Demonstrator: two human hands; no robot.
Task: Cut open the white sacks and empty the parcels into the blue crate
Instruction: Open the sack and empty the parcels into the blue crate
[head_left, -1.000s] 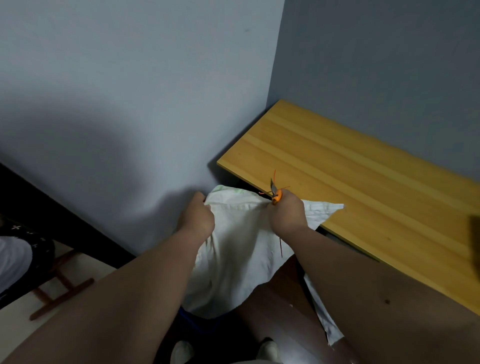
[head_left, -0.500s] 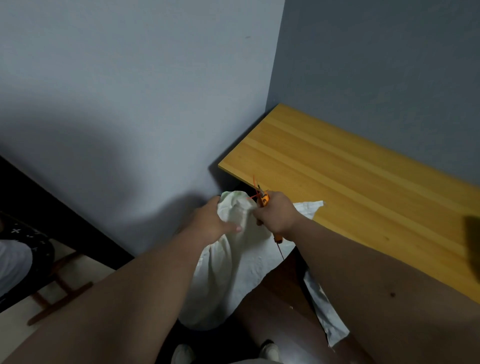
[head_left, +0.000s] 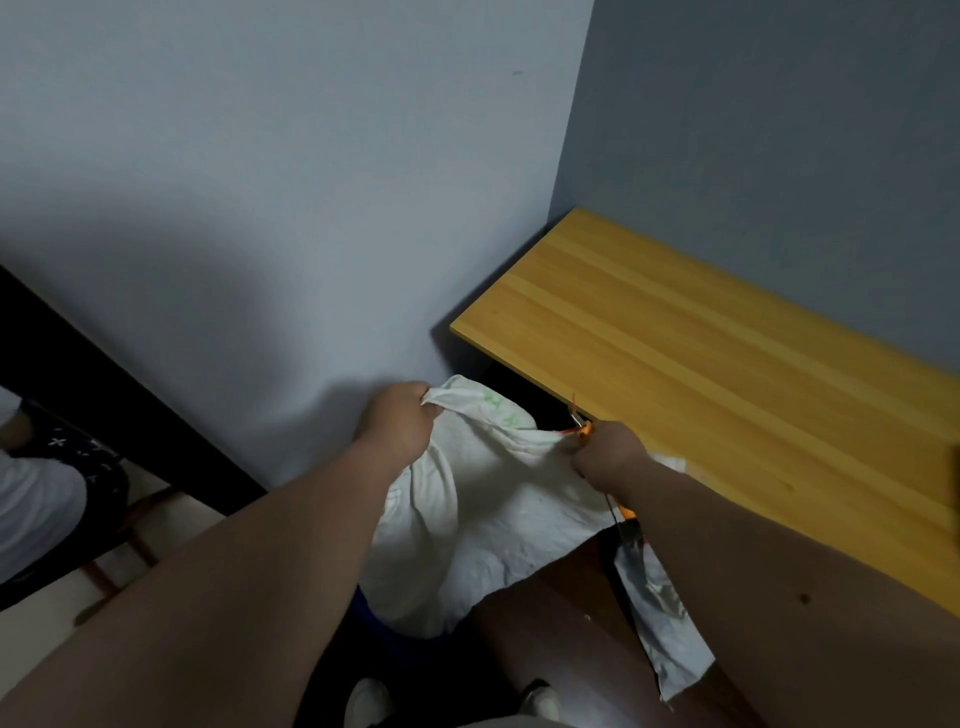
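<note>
1. Head view: a crumpled white woven sack (head_left: 483, 499) was held up by its top edge, the left hand (head_left: 397, 421) clenched on one corner and the right hand (head_left: 608, 452) closed on the other together with an orange-handled cutter (head_left: 584, 428).
2. A sliver of the blue crate (head_left: 374, 621) was seen directly beneath the sack, beside the yellow wooden tabletop (head_left: 727, 395).
3. No parcels were visible; the emptying was judged under way, its completion untellable.

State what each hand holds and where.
Left hand grips the white sack at its top edge; right hand pinches the opposite edge alongside an orange-handled cutter.
</note>
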